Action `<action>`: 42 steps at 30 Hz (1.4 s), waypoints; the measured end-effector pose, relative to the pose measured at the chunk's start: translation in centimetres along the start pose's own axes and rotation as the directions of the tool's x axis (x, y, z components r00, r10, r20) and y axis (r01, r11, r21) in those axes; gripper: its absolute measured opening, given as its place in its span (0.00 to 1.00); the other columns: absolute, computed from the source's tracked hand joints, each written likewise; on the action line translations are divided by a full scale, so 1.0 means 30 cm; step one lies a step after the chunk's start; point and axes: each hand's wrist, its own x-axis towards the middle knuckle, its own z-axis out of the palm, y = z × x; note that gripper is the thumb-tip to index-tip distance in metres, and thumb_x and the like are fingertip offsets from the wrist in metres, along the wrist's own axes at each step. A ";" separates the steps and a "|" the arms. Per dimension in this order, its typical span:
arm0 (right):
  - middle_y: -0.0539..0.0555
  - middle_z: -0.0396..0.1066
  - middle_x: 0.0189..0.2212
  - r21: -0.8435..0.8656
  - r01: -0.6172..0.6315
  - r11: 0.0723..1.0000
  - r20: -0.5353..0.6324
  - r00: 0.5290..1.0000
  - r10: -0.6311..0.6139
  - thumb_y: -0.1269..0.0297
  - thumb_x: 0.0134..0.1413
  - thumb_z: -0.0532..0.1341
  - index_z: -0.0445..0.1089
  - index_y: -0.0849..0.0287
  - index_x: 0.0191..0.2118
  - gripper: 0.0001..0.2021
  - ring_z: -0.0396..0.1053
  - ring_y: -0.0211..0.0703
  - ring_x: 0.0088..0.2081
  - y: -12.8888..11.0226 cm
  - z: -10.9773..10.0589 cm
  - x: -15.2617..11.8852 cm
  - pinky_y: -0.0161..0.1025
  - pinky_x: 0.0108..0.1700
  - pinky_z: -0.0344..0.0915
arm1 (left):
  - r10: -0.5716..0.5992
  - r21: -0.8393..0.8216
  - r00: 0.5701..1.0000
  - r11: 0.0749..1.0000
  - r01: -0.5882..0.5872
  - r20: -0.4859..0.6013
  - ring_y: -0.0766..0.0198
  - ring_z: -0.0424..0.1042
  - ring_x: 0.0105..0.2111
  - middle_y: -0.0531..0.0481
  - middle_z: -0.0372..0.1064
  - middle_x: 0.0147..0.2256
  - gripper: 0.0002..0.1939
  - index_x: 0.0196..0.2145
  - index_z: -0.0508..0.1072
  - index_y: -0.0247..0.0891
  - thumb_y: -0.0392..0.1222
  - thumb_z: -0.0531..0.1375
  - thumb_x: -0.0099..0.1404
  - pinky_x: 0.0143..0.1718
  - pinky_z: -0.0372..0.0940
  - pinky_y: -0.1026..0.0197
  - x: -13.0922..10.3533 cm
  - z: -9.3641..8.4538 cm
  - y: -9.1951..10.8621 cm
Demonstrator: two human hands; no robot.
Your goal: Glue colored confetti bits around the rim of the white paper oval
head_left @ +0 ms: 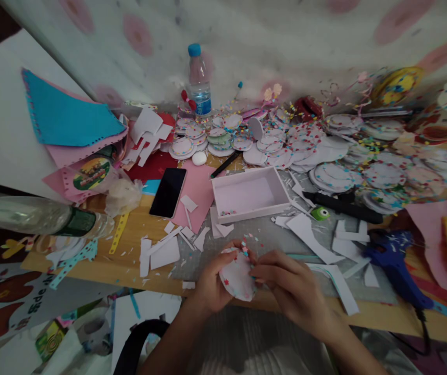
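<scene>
A white paper disc (239, 278) with small red and blue bits around its rim is held near the table's front edge. My left hand (212, 281) is closed on its left side, thumb over the top. At the disc's right edge, my right hand (292, 284) has its fingertips pinched together; whatever lies between them is too small to make out. Just beyond both hands stands an open white box (249, 208) with a few coloured bits in one corner. White paper scraps (311, 237) lie to the right of it on a grey cutting mat (203, 260).
Piles of decorated paper discs (333, 177) fill the back of the table. A blue glue gun (397, 265) with a cord lies at right. A phone (168, 192), a water bottle (199, 83) and a tipped bottle (47, 214) are farther left. A black pen (225, 164) rests behind the box.
</scene>
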 end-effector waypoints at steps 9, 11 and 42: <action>0.54 0.70 0.37 -0.032 -0.007 0.999 -0.004 1.000 0.007 0.80 0.56 0.52 0.69 0.56 0.42 0.15 0.70 0.37 0.35 -0.003 -0.001 0.002 0.33 0.34 0.67 | -0.005 -0.041 0.999 0.999 0.003 -0.049 0.62 0.72 0.33 0.47 0.72 0.32 0.10 0.38 0.72 0.34 0.41 0.62 0.58 0.38 0.63 0.64 0.003 0.001 -0.004; 0.55 0.70 0.37 -0.041 -0.006 0.999 -0.001 1.000 0.006 0.80 0.56 0.52 0.69 0.56 0.43 0.15 0.71 0.38 0.36 -0.001 -0.001 0.002 0.33 0.34 0.67 | -0.009 -0.047 0.999 0.999 0.007 -0.053 0.61 0.72 0.34 0.47 0.72 0.32 0.11 0.38 0.71 0.35 0.40 0.62 0.57 0.39 0.63 0.62 0.002 0.007 0.001; 0.54 0.71 0.36 0.075 -0.116 0.990 -0.277 0.952 0.132 0.75 0.58 0.57 0.70 0.55 0.40 0.09 0.70 0.41 0.37 -0.049 -0.009 -0.026 0.36 0.36 0.68 | -0.045 -0.209 0.996 0.978 0.029 -0.072 0.59 0.73 0.31 0.46 0.74 0.32 0.14 0.34 0.73 0.35 0.49 0.62 0.59 0.33 0.66 0.59 -0.017 -0.024 -0.020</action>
